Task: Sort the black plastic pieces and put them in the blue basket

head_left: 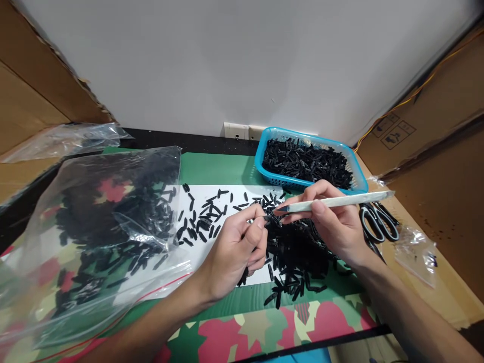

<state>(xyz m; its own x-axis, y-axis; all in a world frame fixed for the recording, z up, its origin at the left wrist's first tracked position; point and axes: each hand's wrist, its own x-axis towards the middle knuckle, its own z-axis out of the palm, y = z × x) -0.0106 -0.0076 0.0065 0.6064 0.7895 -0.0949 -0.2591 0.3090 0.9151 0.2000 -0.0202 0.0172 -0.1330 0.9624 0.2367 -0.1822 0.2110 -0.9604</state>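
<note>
My left hand (pixel 236 247) is closed in a pinch, its thumb and index fingertip on a small black piece (pixel 266 217) that is mostly hidden. Other black bits show under the curled fingers. In my right hand (pixel 336 222) is a white, pen-shaped tool (pixel 351 199) with a dark tip. That tip points left, close to my left fingertips. Under both hands lies a dense heap of small black strips (pixel 298 247), spread over a white sheet (pixel 260 276) and a green mat. More black strips (pixel 204 222) are scattered to the left.
A blue plastic basket (pixel 363 184) full of black pieces stands at the back right. To the left lies a large clear zip bag (pixel 113 212) with black pieces. Scissors (pixel 378 222) and a small clear bag (pixel 416 252) rest at the right. Cardboard (pixel 434 116) borders the sides.
</note>
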